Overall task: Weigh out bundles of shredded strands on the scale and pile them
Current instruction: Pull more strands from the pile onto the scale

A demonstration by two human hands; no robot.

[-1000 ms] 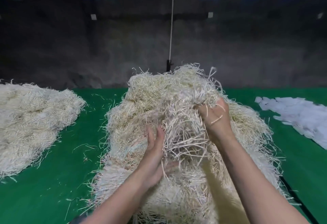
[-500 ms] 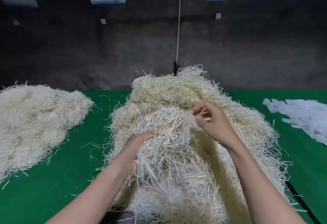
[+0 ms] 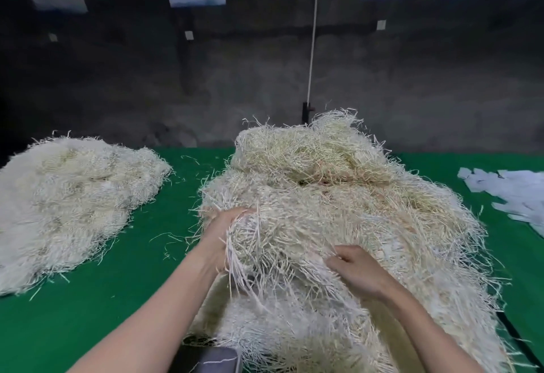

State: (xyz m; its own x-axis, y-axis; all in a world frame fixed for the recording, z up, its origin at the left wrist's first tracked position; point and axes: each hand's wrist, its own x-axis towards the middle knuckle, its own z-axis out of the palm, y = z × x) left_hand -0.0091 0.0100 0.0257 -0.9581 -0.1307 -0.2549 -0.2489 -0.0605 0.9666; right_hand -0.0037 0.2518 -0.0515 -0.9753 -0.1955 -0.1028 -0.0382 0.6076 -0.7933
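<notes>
Green cloth (image 3: 117, 299) covers our table. We judge this the gathering step: drawing a bundle (image 3: 250, 250) off the heap of shredded strands (image 3: 338, 196) at mid-frame. Our left hand (image 3: 222, 234) clutches that bundle at the heap's left flank; our right hand (image 3: 360, 274), lower right of it, curls its fingers (image 3: 338, 258) into the same tuft. Next we must tear it free and carry it to the scale, perhaps the grey thing (image 3: 219, 358) at the bottom edge. Another pile (image 3: 67, 202) lies at left.
</notes>
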